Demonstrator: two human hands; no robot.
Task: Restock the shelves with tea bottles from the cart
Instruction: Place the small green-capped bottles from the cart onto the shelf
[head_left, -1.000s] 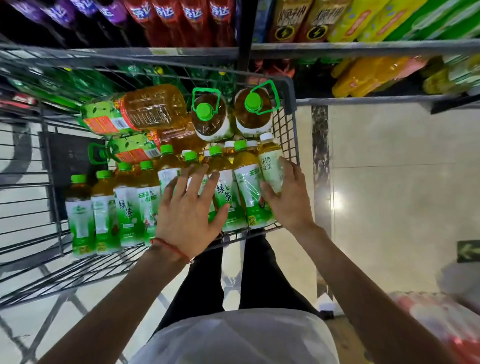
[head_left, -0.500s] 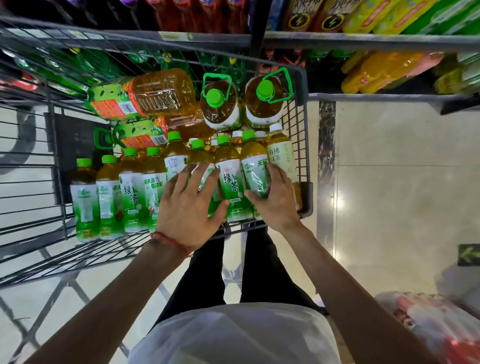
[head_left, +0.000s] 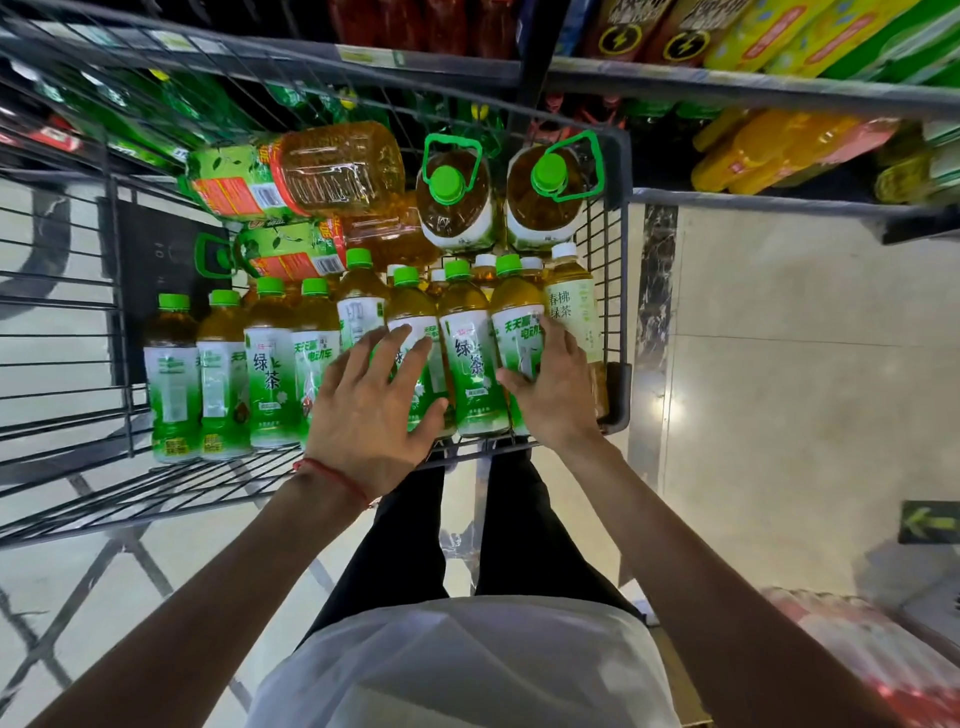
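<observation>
Toward 3 o'clock in the grey wire cart (head_left: 618, 291), the right hand (head_left: 556, 389) now clasps a green-capped plastic tea bottle (head_left: 517, 312), not its pale white-capped neighbour (head_left: 569, 306), ready for lifting, while the left hand (head_left: 374, 410) lies spread flat

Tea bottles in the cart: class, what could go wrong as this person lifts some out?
1. The small bottles stand packed together; pulling the green-capped bottle in the grip of the right hand may topple its white-capped neighbour.
2. The left hand lies flat across several bottles, gripping none, so they could slip.
3. The sideways jug behind might roll forward.
</observation>
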